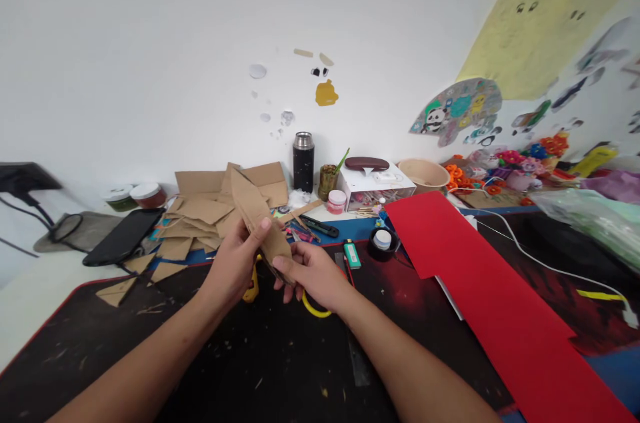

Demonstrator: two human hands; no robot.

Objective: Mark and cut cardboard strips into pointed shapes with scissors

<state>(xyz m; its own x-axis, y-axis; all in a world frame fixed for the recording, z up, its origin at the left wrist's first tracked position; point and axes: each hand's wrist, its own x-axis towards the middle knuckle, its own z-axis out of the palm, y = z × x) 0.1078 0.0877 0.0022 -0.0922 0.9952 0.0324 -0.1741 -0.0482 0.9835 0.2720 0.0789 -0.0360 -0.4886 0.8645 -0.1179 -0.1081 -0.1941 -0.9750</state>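
A long brown cardboard strip (pixel 254 202) is held up at a slant over the black desk mat (pixel 280 370). My left hand (pixel 239 253) grips its left edge around the middle, thumb on the face and fingers behind. At the lower end my right hand (pixel 311 273) pinches the strip between thumb and fingers. Below the hands lie a yellow ring-shaped handle (pixel 316 308) and a yellow tool (pixel 251 286), both partly covered. A pile of cut cardboard pieces (pixel 200 213) sits behind my left hand.
Red sheets (pixel 470 276) stretch across the right side. At the back stand a black thermos (pixel 303 166) and a white box (pixel 375 186). A green lighter (pixel 352 254), a utility knife (pixel 321 226) and a black phone (pixel 124 236) lie nearby. A white cable (pixel 520 246) runs along the right.
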